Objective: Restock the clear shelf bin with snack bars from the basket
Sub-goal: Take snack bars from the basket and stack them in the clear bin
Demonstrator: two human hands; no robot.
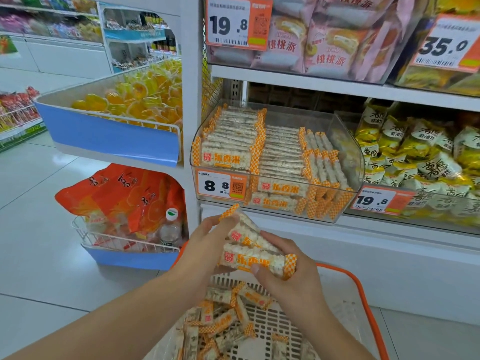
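Orange-and-white checked wrappers mark every snack bar here, each one a long flat slab of pale puffed rice under clear film with an orange label across the face. Nearest, at 6 o'clock, the basket (358, 294) with its orange rim and pale perforated floor holds a loose heap of bars (223, 320) lying at all angles. Just above it both hands hold a small stack of bars (255, 252): the left hand (205, 245) has its fingers curled round the far end, and the right hand (288, 268) clasps the near end, thumb pressed on the front label. The step in hand looks like squaring this stack before lifting it. It would go best with the edges tapped flush, the labels all facing front, and the stack carried level so none slides out. Farther off at 12 o'clock sits the clear bin (348, 141) on the shelf, already well filled with neat rows on its left and middle. The open room lies toward its right side at 1 o'clock, so the stack should probably be lowered there, on edge like its neighbours.
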